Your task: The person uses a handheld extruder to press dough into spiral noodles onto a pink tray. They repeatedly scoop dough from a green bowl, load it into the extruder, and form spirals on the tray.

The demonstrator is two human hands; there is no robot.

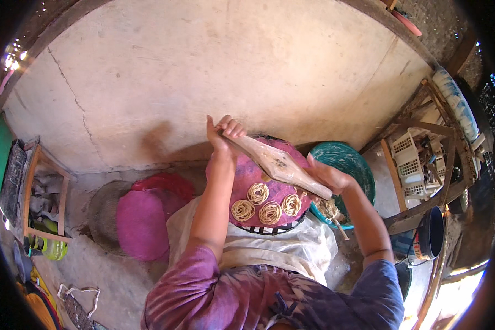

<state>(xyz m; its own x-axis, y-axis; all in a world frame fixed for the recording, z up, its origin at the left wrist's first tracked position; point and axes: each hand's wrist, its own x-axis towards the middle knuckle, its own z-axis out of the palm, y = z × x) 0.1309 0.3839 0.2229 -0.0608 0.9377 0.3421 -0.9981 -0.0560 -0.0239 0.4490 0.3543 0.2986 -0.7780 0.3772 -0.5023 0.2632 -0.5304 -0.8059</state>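
Note:
Both my hands hold a long wooden press (pixel 278 162) with a broad middle and a handle at each end, tilted down to the right. My left hand (pixel 227 133) wraps its fingers round the upper left end. At the lower right end my right hand (pixel 331 177) is closed on the other handle, its fingers partly hidden. Beneath the press lies a round tray (pixel 247 179) with a pink-purple surface. Several coils of pale dough strands (pixel 270 213) sit on its near part. The underside of the press is hidden.
To the right stands a teal basin (pixel 367 165) with pale smears and a dough-caked stick (pixel 330 210). White cloth (pixel 253 247) covers my lap. At left are a magenta round piece (pixel 143 225) and a wooden stool (pixel 63 203). A wooden rack (pixel 401 176), white crate (pixel 407 157) and dark bucket (pixel 432 234) stand right.

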